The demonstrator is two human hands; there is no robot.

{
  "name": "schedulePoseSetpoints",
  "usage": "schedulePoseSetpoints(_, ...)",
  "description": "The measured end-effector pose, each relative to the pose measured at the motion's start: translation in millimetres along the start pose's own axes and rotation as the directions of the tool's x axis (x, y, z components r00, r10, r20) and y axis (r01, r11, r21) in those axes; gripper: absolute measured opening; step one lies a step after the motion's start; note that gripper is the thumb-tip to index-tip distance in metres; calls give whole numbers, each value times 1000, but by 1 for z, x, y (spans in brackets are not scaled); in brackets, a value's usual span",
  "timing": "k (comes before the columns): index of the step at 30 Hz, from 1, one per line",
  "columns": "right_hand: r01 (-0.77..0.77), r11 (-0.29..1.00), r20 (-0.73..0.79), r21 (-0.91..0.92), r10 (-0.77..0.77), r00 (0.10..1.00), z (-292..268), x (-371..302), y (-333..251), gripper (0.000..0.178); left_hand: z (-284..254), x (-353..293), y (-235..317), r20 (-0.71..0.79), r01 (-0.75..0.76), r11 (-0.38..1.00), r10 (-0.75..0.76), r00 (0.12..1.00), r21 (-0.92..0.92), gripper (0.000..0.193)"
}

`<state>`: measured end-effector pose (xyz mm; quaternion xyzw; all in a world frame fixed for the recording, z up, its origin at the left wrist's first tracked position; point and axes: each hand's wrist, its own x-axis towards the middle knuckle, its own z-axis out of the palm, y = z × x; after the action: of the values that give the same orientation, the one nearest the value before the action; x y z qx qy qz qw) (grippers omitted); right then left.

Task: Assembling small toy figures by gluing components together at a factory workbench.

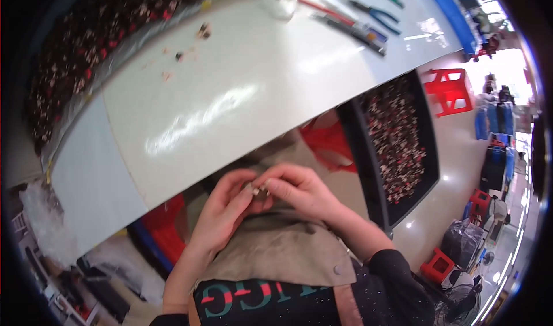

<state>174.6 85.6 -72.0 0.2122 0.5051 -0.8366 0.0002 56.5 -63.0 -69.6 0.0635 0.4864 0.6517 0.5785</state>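
Note:
Close in front of my apron [276, 248], both hands meet below the near edge of the table. My left hand [224, 208] is closed, its thumb and fingers pinching a small pale-and-dark piece [257, 191]. From the other side my right hand [302, 192] grips the same piece between thumb and forefinger. The piece is too small and blurred to name, and my fingers cover much of it. A few similar crumbs [179, 56] and a small cluster of bits [204, 31] lie on the white tabletop [213, 112].
A heap of dark, pale and red bits [109, 32] fills the far left. Pliers [374, 16], a red-handled tool [325, 10] and a dark slim tool [351, 33] lie at the far right. Beside the table stand a black tray [429, 147] of bits and a red stool [449, 92].

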Motion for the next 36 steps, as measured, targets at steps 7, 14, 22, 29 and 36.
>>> schedulePoseSetpoints(7,290,671,-169,-682,-531,831,-34,-2,-98,14,-9,-16,10,136,98,978,-74,988,-184,26)
schedulePoseSetpoints(14,54,-208,190,-977,-719,668,-86,57,-152,23,-27,-43,17,237,104,965,-46,971,-241,31)
schedulePoseSetpoints(22,58,-246,212,-968,-666,715,-114,56,-131,27,-36,-50,7,191,113,970,-72,979,-215,40)
schedulePoseSetpoints(29,-88,203,-178,-975,-484,857,-96,50,-120,27,-33,-50,-2,162,69,993,-54,985,-93,44)
schedulePoseSetpoints(36,4,79,-37,-997,-520,853,-101,46,-115,31,-28,-51,0,139,89,994,-78,987,-70,47)
